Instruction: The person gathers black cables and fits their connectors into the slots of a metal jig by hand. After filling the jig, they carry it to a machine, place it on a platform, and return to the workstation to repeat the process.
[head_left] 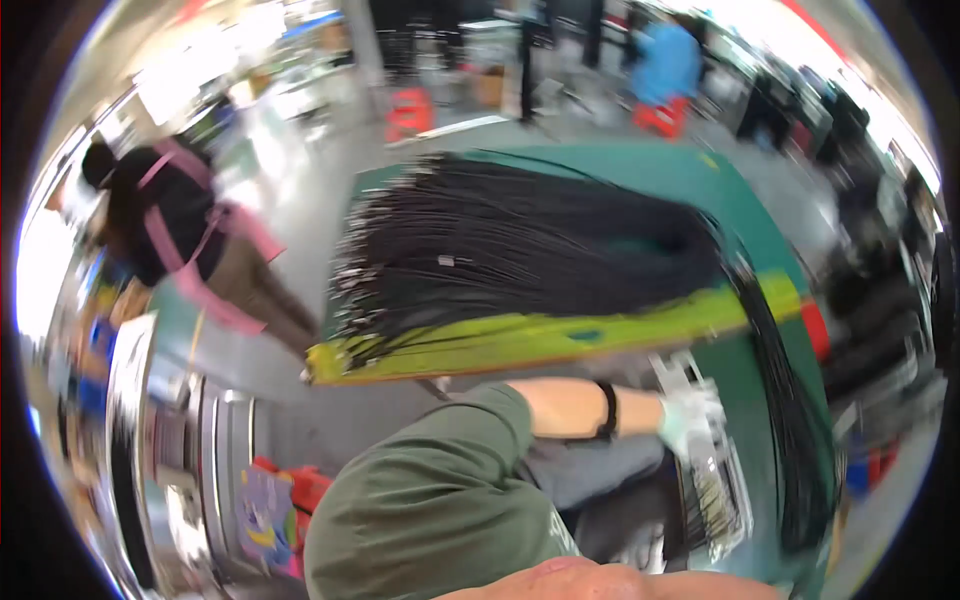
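Observation:
My left arm, in a green sleeve with a black wristband (pixel 607 410), reaches to the right. My left hand (pixel 688 422), in a white glove, is closed over a pale, see-through tray (pixel 737 490); motion blur smears the fingers. Rows of small metallic pieces (pixel 708 500) seem to lie in the tray. It sits close to my body, over the near right part of the green table (pixel 725 360). My right hand does not show. Beyond my arm spreads a wide bundle of black cables (pixel 520 240), with silvery connector ends (pixel 350 270) at its left.
A yellow-green strip (pixel 480 338) runs along the cables' near side. More black cables (pixel 785 420) trail down at the right. A person in a black top and pink straps (pixel 180 230) stands at the left. Red stools (pixel 408 112) and a person in blue (pixel 667 65) are farther back.

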